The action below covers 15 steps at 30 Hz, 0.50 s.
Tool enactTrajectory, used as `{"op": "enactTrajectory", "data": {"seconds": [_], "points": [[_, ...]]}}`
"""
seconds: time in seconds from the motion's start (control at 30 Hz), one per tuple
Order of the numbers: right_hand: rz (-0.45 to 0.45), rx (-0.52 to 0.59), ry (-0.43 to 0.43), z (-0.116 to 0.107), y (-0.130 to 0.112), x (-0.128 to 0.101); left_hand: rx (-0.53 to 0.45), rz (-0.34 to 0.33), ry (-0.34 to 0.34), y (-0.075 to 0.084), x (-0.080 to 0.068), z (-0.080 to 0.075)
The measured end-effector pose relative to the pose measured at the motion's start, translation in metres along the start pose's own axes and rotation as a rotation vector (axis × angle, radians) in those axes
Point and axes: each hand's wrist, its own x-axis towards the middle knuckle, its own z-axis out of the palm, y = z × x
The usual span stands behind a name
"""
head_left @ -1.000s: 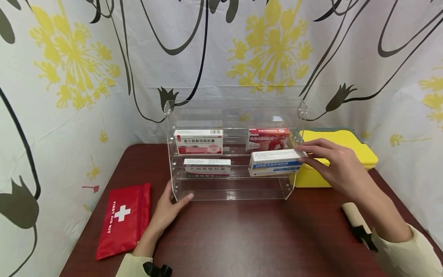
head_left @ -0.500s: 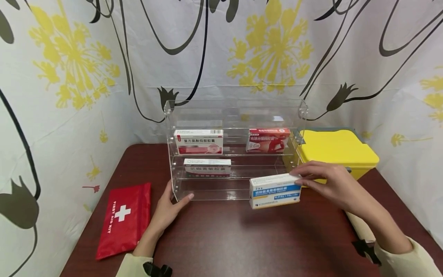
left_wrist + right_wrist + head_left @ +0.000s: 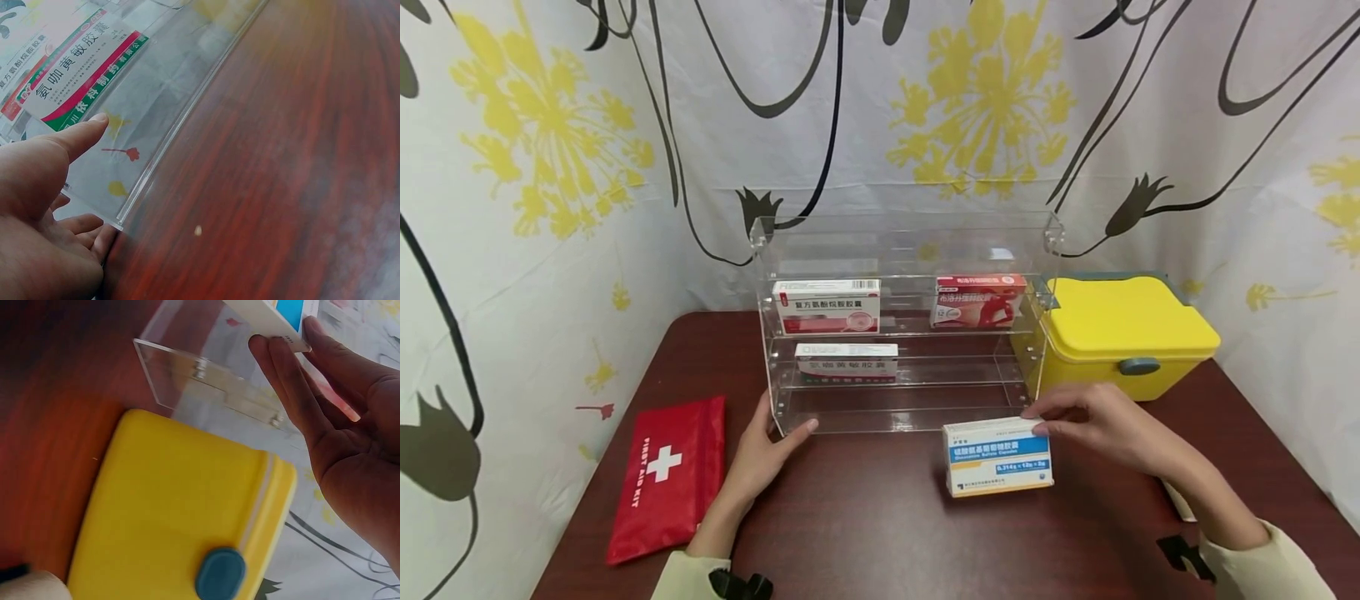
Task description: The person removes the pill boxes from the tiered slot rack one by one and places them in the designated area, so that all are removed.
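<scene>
The fingers [image 3: 1056, 400] of the right hand [image 3: 1101, 421] pinch the upper right corner of a white-and-blue medicine box [image 3: 998, 458], thumb in front. The medicine box sits right of centre in the lower half of the head view, printed face toward the camera; whether its lower edge touches the bench [image 3: 865, 525] cannot be told. In the right wrist view it is cut off by the top edge. The left hand [image 3: 756, 458], lower left of centre, grips the bottom left corner of a clear rack [image 3: 891, 420], its thumb across the front and the other fingers along the outer side.

The clear rack stands mid-frame. On one tier are a white-and-red box [image 3: 827, 308] at left and a red box [image 3: 977, 302] at right; on the tier below, at left, lies a capsule box [image 3: 846, 364], its green and red stripes plain in the left wrist view.

Right of the clear rack is a yellow container [image 3: 1131, 333] with a dark latch [image 3: 1138, 367]. A red first aid pouch [image 3: 662, 487] lies flat at lower left. A curtain [image 3: 850, 150] printed with yellow flowers fills the upper frame.
</scene>
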Motion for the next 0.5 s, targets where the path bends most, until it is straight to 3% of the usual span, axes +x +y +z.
{"op": "enactTrajectory", "data": {"seconds": [0.23,0.5], "points": [[0.052,0.064,-0.081,0.015,0.007,-0.001,-0.002,0.02,0.004,-0.002,0.0,0.0],[0.012,0.087,-0.052,0.029,0.021,-0.004,0.0,0.025,0.004,-0.003,0.0,0.001]]}}
